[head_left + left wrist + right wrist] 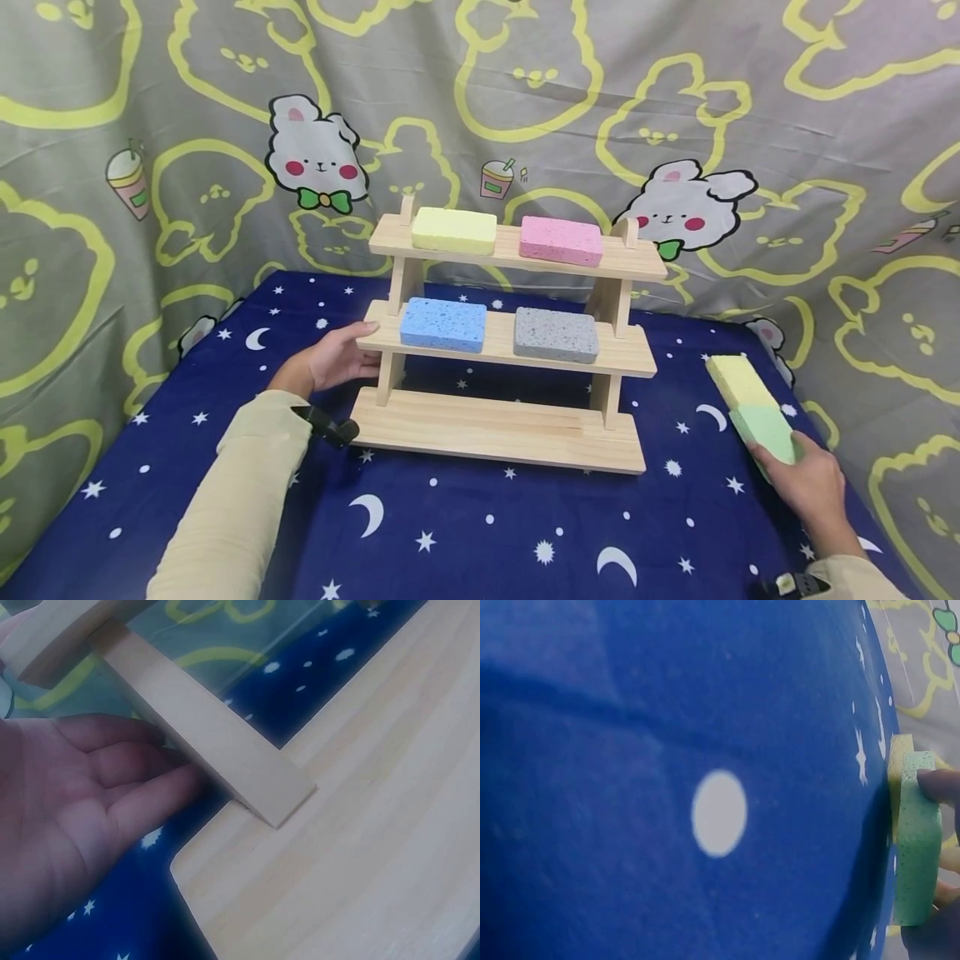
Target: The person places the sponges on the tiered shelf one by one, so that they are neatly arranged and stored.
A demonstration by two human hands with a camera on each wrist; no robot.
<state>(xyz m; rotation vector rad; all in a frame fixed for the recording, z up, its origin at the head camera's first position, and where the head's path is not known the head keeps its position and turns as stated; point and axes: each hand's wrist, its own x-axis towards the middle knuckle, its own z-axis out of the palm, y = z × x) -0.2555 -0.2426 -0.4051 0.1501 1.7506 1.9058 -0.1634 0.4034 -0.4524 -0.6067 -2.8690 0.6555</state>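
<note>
A three-tier wooden display rack (495, 429) stands on the cloth. My left hand (341, 358) grips the left end of its middle shelf, thumb near the top edge and fingers below. In the left wrist view, the fingers (142, 772) reach beside a wooden upright. At the right, my right hand (813, 483) holds a green sponge (761, 429) between thumb and fingers. A pale yellow sponge (741, 382) lies against its far end; whether the cloth supports it I cannot tell. The right wrist view shows the green sponge (917, 847) partly overlapping the yellow one (897, 780).
On the top shelf sit another yellow sponge (453, 231) and a pink sponge (561, 240). The middle shelf bears a blue sponge (444, 323) and a grey sponge (555, 334). Dark blue star-and-moon cloth (465, 542) covers the table, with a patterned curtain (420, 75) behind.
</note>
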